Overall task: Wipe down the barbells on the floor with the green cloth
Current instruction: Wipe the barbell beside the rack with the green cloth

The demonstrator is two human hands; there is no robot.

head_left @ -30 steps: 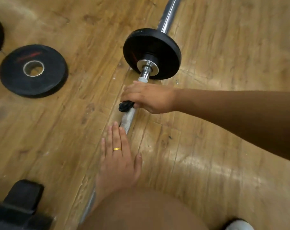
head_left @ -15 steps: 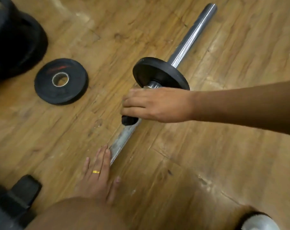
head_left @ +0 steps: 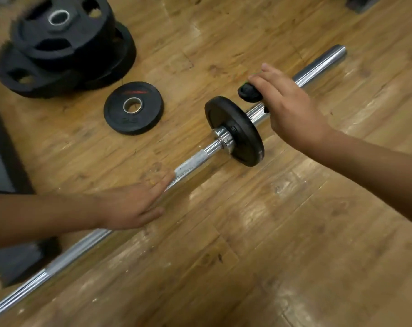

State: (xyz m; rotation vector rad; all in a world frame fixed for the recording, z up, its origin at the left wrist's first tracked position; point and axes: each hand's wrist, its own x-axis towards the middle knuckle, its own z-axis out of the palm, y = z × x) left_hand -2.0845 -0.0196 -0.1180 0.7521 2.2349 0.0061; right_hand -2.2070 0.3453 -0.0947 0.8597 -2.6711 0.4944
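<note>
A chrome barbell [head_left: 193,161] lies diagonally on the wooden floor with one small black plate [head_left: 238,133] on its sleeve. My right hand [head_left: 290,107] is on the sleeve just beyond that plate, fingers curled round a dark bunched cloth [head_left: 248,93] with a sliver of green showing at the fingertips. My left hand [head_left: 132,204] rests flat on the bar, fingers straight along the knurled section. Under the right hand the sleeve is hidden.
A loose small black plate [head_left: 133,107] lies flat on the floor left of the bar. A stack of large black plates [head_left: 63,48] sits at the upper left. A dark mat edge [head_left: 2,156] and a black block [head_left: 18,260] are at the left.
My right hand has carried the cloth from the shaft on the near side of the plate to the sleeve beyond it. My left hand stays on the bar. The view has swung round.
</note>
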